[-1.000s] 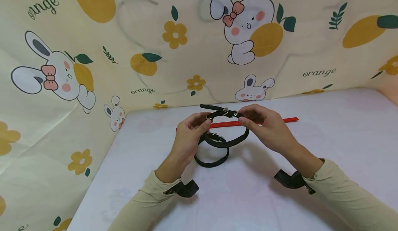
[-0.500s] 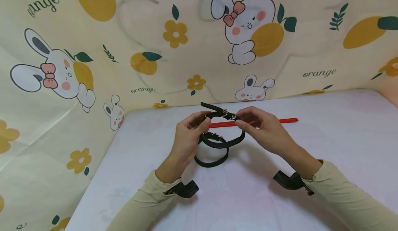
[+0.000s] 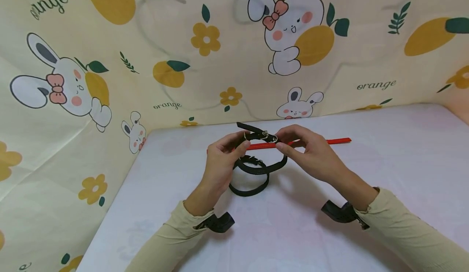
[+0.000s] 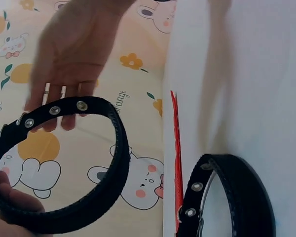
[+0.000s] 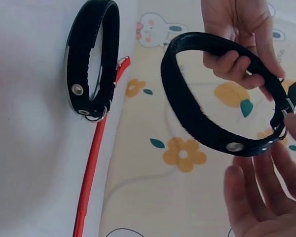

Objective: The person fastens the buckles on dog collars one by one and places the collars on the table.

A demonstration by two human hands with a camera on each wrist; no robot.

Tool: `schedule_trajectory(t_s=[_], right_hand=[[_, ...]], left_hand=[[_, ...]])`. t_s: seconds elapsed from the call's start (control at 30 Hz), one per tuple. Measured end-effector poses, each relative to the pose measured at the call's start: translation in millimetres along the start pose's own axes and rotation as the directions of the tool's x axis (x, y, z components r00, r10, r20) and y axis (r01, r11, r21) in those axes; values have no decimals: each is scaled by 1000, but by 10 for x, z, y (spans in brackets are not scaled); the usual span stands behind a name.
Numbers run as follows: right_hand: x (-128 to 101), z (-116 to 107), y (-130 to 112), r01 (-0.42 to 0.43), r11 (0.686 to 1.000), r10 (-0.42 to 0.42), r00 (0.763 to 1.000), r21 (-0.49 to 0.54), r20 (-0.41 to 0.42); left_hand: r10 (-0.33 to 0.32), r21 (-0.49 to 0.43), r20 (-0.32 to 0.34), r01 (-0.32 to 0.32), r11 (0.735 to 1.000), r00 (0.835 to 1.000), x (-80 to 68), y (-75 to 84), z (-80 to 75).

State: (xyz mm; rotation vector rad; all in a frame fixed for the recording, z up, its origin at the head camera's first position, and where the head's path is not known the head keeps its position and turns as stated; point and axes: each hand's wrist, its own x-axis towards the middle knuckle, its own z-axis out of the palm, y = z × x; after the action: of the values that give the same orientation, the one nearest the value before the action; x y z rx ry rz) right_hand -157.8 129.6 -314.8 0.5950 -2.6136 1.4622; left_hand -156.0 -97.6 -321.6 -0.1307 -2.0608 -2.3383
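Both hands hold up a black buckled collar [image 3: 264, 170], its loop fastened and raised over the table. My left hand [image 3: 219, 158] pinches its left side between thumb and fingers. The right side is pinched by my right hand [image 3: 309, 154], beside a metal D-ring [image 3: 275, 139]. Between the hands, the silver buckle [image 3: 264, 134] faces away, and the strap's free end [image 3: 243, 125] sticks out to the left. Metal eyelets [image 4: 55, 110] line the band in the left wrist view. A second black collar [image 3: 249, 193] stands as a closed loop on the table beneath.
A long red strap [image 3: 338, 141] lies across the white table [image 3: 293, 231] behind the hands, partly hidden by them. A cream cloth backdrop [image 3: 227, 11] with rabbit and orange prints rises along the back and left sides.
My right hand has shifted slightly to the left, drawing the held collar's sides closer together. The standing collar and the red strap have stayed in place.
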Motion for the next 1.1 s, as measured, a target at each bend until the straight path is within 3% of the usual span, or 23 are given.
schedule_trajectory(t_s=[0.23,0.37,0.47,0.63,0.83,1.1], right_hand=[[-13,27,-12,62,997,-61,998,46,-27],[-27,63,-18,97,994,-96,995,47,-29],[-35,95,-17,141,989,-139,990,42,-31],[-43,122,-21,175,984,-172,983,26,-70],[-66,126,-36,175,984,-171,980,29,-103],[-90,136,-72,151,985,-140,982,83,-127]], left_hand=[[94,182,110,-113,977,989,-37,-26,25],[111,212,164,-145,967,980,-55,-47,43],[102,204,176,-138,969,979,-64,-60,53],[56,198,143,-84,977,988,-70,-67,69],[33,181,113,-53,982,993,-78,-60,84],[26,140,122,-43,989,992,-105,-85,114]])
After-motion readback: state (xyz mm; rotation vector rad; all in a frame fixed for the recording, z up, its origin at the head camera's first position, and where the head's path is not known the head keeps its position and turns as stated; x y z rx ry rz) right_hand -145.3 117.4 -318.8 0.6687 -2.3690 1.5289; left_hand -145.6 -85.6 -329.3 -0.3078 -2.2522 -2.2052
